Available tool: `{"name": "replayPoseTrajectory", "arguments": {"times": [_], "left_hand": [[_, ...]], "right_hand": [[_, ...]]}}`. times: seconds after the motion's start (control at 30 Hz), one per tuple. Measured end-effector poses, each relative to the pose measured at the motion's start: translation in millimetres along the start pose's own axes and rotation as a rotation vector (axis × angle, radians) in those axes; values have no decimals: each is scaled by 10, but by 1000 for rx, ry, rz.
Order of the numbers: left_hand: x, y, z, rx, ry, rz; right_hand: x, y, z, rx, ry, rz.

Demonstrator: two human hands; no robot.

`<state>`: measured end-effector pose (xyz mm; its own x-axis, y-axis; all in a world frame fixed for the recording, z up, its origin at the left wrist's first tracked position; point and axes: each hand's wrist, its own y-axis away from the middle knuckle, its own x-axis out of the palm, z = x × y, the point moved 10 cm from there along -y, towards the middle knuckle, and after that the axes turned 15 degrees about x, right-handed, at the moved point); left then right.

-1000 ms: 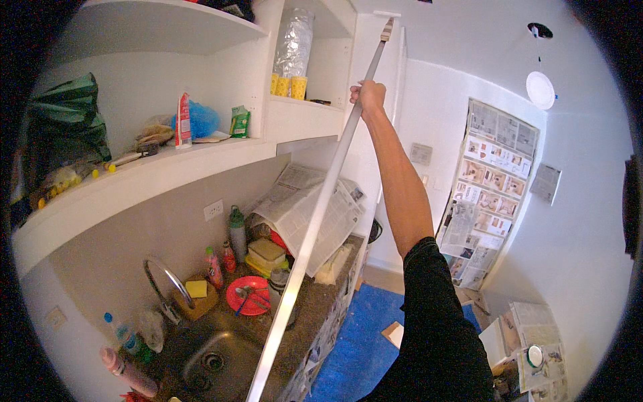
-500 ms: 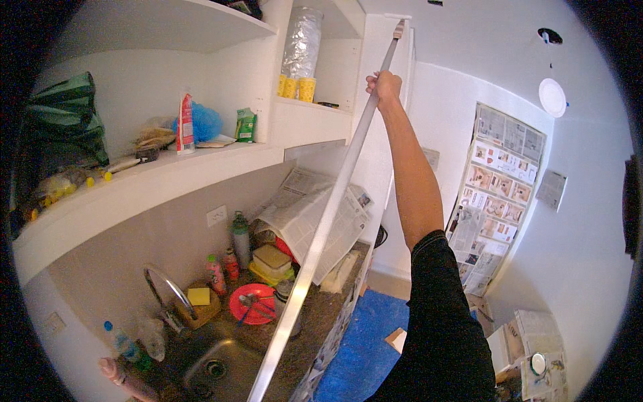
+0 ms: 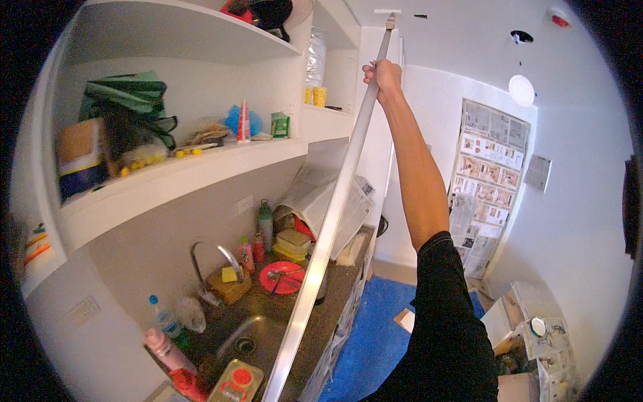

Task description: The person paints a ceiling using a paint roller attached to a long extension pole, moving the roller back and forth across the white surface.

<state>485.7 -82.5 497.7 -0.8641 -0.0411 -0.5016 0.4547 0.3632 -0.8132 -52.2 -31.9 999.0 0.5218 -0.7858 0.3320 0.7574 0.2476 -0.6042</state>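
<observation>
My right hand [image 3: 385,79], on a raised arm in a black sleeve, is closed around a long pale pole [image 3: 333,221]. The pole slants from the lower edge up toward the ceiling. At its far tip sits a paintbrush [image 3: 390,22], its bristles close to a whiter patch [image 3: 387,11] on the ceiling; contact cannot be made out. My left hand is out of sight.
White shelves [image 3: 221,149] hold bags, a tube and yellow cups. Below are a sink [image 3: 258,335], faucet [image 3: 230,258], bottles and a red plate [image 3: 282,276]. Blue sheeting [image 3: 375,335] covers floor; newspaper covers the door [image 3: 485,181]. A white disc [image 3: 521,90] hangs from the ceiling.
The view has swung left and up, showing more shelf and ceiling. The brush tip now appears against the ceiling, near the whiter patch; my right hand keeps its grip on the pole.
</observation>
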Motion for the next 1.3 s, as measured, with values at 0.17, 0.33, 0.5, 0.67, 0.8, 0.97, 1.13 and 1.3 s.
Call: {"name": "replayPoseTrajectory", "arguments": {"times": [0.17,0.33,0.5,0.67,0.8,0.97,1.13,1.3], "left_hand": [[-580,515,260,-6,38,25],[-1017,825,384,-15,53,26],[-1116,903,428,-16,60,20],[-860,707,424,-5,91,43],[-443,446,393,-13,95,58],[275,-34,323,-60,85,84],[957,-681,87,-105,61,142],[1354,-1171,-209,-129,15,173]], "right_hand": [[541,965,437,-31,-33,23],[824,1561,620,-18,-49,11],[942,1766,639,1,-99,68],[672,1266,310,1,-71,-11],[374,566,88,24,-106,-19],[-10,-338,-335,3,-70,8],[-652,-1387,-597,-27,-49,13],[-963,-1942,-931,0,-87,42]]}}
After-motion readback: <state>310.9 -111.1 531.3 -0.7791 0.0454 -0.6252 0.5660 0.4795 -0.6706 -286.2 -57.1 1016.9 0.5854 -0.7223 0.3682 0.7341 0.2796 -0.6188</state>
